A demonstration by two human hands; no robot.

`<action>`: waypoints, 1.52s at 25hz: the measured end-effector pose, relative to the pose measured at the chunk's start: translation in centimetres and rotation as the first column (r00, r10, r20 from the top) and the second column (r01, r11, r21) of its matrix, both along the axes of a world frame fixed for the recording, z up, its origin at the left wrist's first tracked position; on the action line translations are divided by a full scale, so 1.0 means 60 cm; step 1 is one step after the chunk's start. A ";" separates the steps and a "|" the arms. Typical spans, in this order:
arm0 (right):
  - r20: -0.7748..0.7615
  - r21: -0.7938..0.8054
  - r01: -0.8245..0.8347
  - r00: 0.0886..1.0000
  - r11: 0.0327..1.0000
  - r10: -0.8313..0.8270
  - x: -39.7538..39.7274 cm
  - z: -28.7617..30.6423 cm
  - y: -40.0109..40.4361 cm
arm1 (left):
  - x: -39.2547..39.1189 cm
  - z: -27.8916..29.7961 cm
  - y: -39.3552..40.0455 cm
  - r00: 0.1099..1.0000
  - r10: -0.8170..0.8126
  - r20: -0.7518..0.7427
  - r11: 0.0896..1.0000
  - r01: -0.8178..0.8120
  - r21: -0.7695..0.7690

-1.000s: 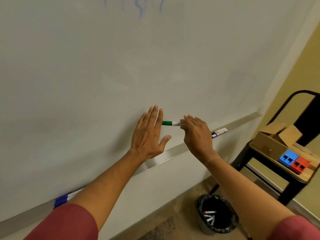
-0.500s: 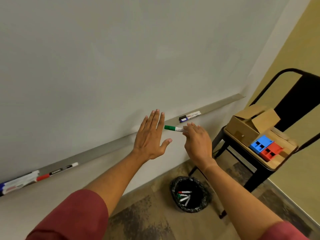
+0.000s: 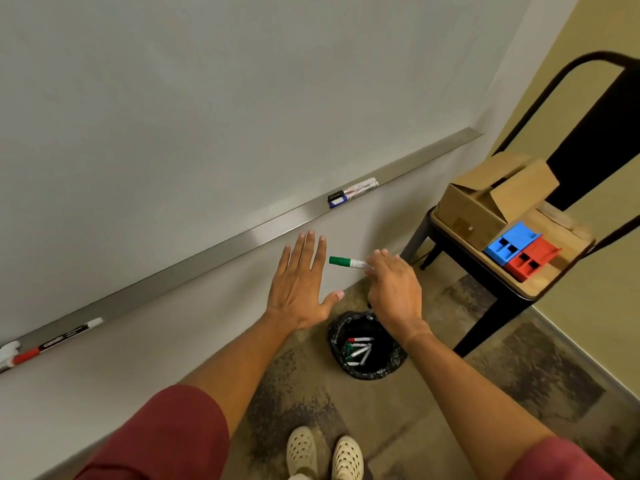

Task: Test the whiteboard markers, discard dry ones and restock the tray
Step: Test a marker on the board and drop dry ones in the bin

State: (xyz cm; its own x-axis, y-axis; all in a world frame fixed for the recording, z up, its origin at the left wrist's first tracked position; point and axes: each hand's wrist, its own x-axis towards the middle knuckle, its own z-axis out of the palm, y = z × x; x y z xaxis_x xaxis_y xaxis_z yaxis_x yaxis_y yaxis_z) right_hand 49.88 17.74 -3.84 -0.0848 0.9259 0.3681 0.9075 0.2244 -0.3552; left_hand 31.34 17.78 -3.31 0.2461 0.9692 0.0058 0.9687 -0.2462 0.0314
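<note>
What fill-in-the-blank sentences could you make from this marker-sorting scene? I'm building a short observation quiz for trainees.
1. The right hand holds a marker with a ____ cap.
2. The left hand is open and holds ____.
3. Discarded markers lie in the bin on the ____.
4. Beside the cardboard box, the blue holder touches a ____ one.

Missing words: green; nothing; floor; red

Capped green marker (image 3: pixel 347 262) held level above bin (image 3: pixel 367 370).
</note>
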 end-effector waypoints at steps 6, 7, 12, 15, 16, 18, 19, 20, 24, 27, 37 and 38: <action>0.058 -0.141 0.064 0.997 0.988 -0.056 0.026 -0.094 0.001 | 0.024 -0.079 0.012 0.998 -0.058 -0.021 0.990 0.055 -0.129; 0.070 -0.158 0.075 0.995 0.985 -0.065 0.028 -0.109 0.000 | 0.027 -0.090 0.012 0.998 -0.065 -0.021 0.988 0.061 -0.143; 0.071 -0.253 0.125 0.991 0.959 -0.110 0.038 -0.168 -0.009 | 0.032 -0.130 0.013 0.995 -0.101 -0.014 0.977 0.097 -0.192; 0.052 -0.278 0.134 0.991 0.951 -0.124 0.041 -0.193 -0.016 | 0.032 -0.146 0.016 0.993 -0.117 -0.015 0.971 0.111 -0.213; 0.047 -0.287 0.136 0.991 0.948 -0.128 0.042 -0.200 -0.017 | 0.032 -0.151 0.017 0.992 -0.123 -0.019 0.969 0.116 -0.217; 0.037 -0.308 0.147 0.989 0.940 -0.142 0.045 -0.212 -0.019 | 0.033 -0.158 0.019 0.991 -0.133 -0.029 0.967 0.123 -0.221; 0.039 -0.321 0.155 0.988 0.934 -0.151 0.046 -0.219 -0.021 | 0.033 -0.162 0.020 0.990 -0.134 -0.031 0.966 0.124 -0.228; 0.045 -0.334 0.162 0.987 0.928 -0.156 0.048 -0.226 -0.022 | 0.032 -0.166 0.021 0.990 -0.135 -0.031 0.964 0.124 -0.234; 0.059 -0.373 0.175 0.985 0.911 -0.165 0.061 -0.252 -0.021 | 0.031 -0.185 0.020 0.991 -0.129 -0.028 0.957 0.117 -0.266; 0.043 -0.366 0.160 0.987 0.917 -0.155 0.068 -0.262 -0.013 | 0.030 -0.193 0.016 0.991 -0.130 -0.024 0.951 0.117 -0.286; 0.042 -0.384 0.159 0.987 0.910 -0.154 0.078 -0.253 -0.011 | 0.024 -0.193 0.015 0.990 -0.136 -0.032 0.956 0.123 -0.266; 0.044 -0.390 0.163 0.986 0.906 -0.158 0.077 -0.251 -0.011 | 0.027 -0.191 0.015 0.989 -0.144 -0.040 0.956 0.129 -0.264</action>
State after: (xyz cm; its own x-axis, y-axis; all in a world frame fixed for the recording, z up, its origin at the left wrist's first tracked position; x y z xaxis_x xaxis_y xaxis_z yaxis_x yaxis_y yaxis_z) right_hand 54.52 17.05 -18.92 0.0751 0.9968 -0.0261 0.9240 -0.0794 -0.3742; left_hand 32.93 18.69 -14.78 0.3688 0.8923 -0.2603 0.9284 -0.3671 0.0571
